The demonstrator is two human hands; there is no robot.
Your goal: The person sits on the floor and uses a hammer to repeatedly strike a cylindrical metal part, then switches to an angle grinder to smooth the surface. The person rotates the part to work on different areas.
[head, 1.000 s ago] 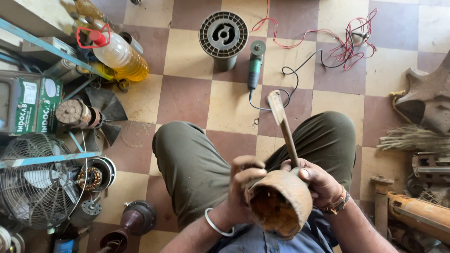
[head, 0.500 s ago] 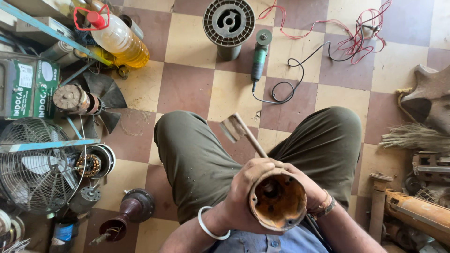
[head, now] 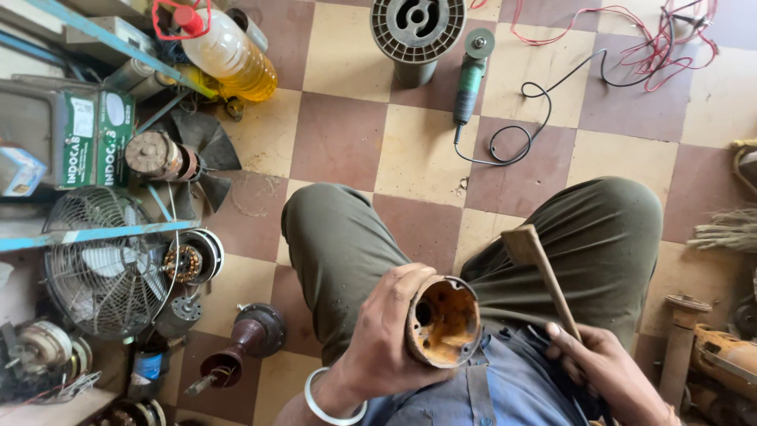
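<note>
Checkered floor (head: 347,142) below; left hand (head: 386,335) grips rusty cylindrical housing (head: 443,321), right hand (head: 607,371) holds wooden-handled hammer (head: 544,272).

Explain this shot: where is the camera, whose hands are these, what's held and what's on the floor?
There is no machine here: one camera worn on a person's head looks straight down, so you see their own knees in olive trousers and both bare hands.

The left hand, with a bangle on the wrist, grips a rusty round housing with its open, orange-stained end facing up. The right hand holds a wooden stick by its lower end; the stick's tip points away, apart from the housing.

On the checkered floor lie an angle grinder with a black cord, red wires, a ribbed round part and a bottle of yellow liquid. At the left are a wire fan guard, a fan blade and a brown motor piece.
</note>
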